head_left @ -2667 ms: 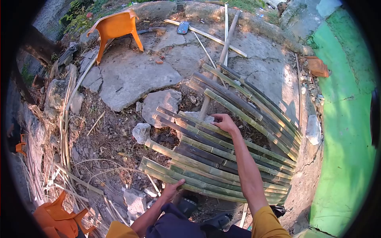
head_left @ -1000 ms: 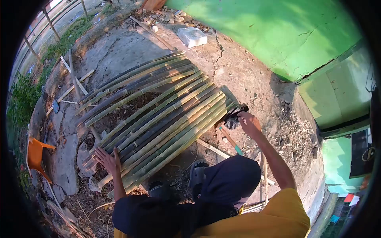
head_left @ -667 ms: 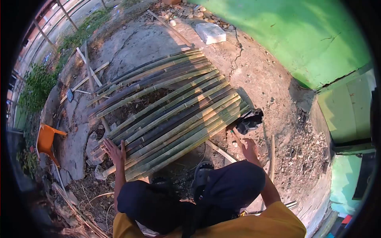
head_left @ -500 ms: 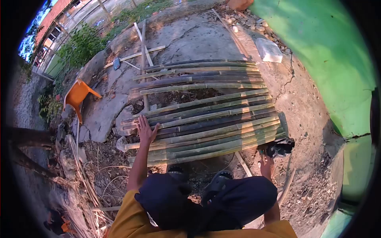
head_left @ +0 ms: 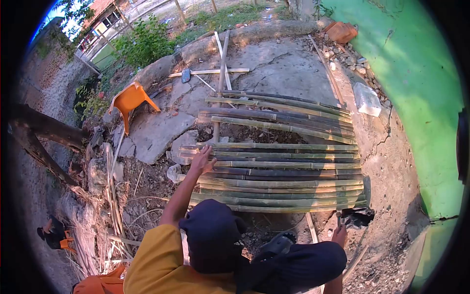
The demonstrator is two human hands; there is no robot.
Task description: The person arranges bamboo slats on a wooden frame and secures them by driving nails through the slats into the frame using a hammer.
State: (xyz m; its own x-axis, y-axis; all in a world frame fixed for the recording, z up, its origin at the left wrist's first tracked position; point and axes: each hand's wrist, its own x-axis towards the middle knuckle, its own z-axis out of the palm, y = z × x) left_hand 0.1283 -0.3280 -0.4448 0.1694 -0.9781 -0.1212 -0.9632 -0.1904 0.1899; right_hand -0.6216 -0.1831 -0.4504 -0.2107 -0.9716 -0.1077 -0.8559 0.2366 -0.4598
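Note:
Split bamboo slats [head_left: 284, 183] lie side by side in front of me, making a long panel with a gap between its near and far groups. My left hand [head_left: 200, 160] rests on the left ends of the near slats, fingers stretched out and holding nothing. Low at the right, my right hand [head_left: 339, 235] is closed round the handle of what looks like a hammer [head_left: 339, 218], held upright by the panel's near right corner. Right beside it lies a black plastic bag [head_left: 360, 217]. My shoe [head_left: 279, 243] stands below the panel's near edge.
An orange plastic chair [head_left: 132, 102] stands at the left. Wooden strips [head_left: 223, 63] and a phone-like blue item [head_left: 185, 75] lie beyond the panel. A white block [head_left: 366, 99] sits by the green wall [head_left: 411, 108]. Another person [head_left: 51, 232] is at the far lower left.
My right hand has gone from reaching with extended fingers beside the black bag to gripping the hammer. My left hand stays on the slats. The view has shifted, so the scene sits lower and further right.

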